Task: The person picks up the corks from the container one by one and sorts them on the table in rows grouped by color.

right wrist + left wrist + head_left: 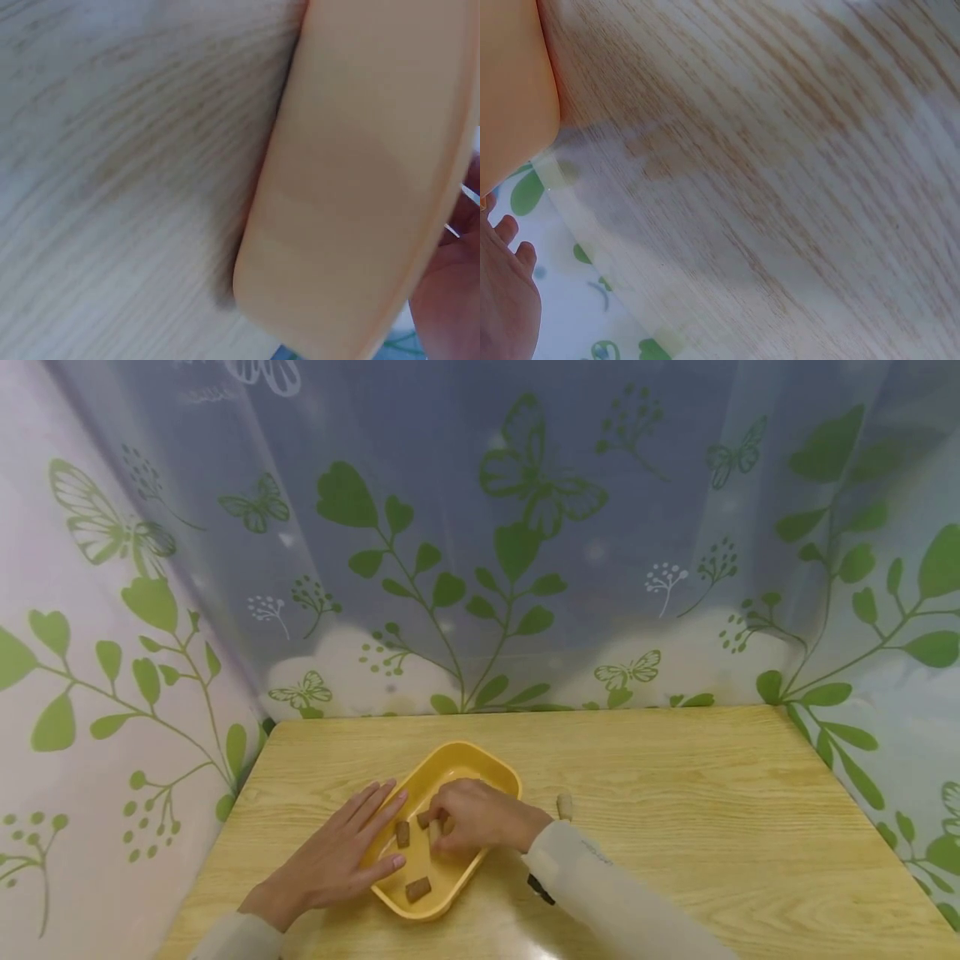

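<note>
A yellow tray (397,906) lies at a slant on the wooden table, holding several short brown cylindrical pieces, one brown piece (417,889) near its front end and another brown piece (402,834) by its left side. My left hand (330,856) rests along the tray's left rim, fingers straight and thumb reaching over the edge. Inside the tray, my right hand (480,817) curls its fingers and pinches a short pale tan piece (434,835). Part of the tray's contents is hidden under that hand. Both wrist views show mainly the tray's outer wall (352,172) and the table.
One pale tan piece (565,806) stands on the table (712,793), right of the tray and close to my right wrist. A black object (540,889) shows under the right sleeve. Curtains (450,568) with leaf and butterfly prints surround the table's back and sides.
</note>
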`<action>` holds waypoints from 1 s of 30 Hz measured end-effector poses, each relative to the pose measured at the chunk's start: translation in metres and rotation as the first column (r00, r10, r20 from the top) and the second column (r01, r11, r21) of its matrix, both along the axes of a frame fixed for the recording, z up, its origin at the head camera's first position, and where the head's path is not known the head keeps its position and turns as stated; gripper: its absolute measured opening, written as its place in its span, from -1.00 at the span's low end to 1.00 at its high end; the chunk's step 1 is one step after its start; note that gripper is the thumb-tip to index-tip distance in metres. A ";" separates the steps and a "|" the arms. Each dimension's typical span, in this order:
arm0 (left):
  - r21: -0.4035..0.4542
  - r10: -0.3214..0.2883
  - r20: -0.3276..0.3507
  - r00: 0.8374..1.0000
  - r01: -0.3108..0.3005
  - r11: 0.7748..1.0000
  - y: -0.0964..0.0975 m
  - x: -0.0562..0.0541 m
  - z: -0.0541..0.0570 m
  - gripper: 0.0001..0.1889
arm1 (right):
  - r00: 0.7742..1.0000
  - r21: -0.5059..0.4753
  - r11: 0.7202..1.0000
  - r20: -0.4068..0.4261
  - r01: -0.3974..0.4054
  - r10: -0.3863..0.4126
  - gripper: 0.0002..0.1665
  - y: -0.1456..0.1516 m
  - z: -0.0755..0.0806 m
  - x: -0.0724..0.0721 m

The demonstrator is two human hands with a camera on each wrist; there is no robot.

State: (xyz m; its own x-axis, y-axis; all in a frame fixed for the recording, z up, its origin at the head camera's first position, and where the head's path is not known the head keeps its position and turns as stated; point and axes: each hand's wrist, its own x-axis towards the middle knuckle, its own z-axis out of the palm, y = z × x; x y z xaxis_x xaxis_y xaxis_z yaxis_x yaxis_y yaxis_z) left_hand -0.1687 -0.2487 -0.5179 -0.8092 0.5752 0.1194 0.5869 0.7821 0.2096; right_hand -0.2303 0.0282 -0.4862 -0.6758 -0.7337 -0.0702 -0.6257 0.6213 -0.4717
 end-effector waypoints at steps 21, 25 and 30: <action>0.009 0.006 0.016 1.000 -0.006 1.000 -0.001 0.001 0.000 -0.15 | 0.998 -0.200 0.978 -0.014 0.051 -0.055 -0.60 0.055 0.024 -0.007; 0.012 0.002 0.011 1.000 -0.002 1.000 -0.002 0.001 -0.001 -0.14 | 0.996 -0.196 0.980 -0.066 0.041 -0.055 -0.60 0.069 0.025 -0.008; 0.007 -0.002 0.002 1.000 0.002 1.000 -0.001 0.000 -0.002 -0.14 | 0.991 -0.201 0.976 -0.086 0.083 -0.102 -0.56 0.092 0.031 -0.009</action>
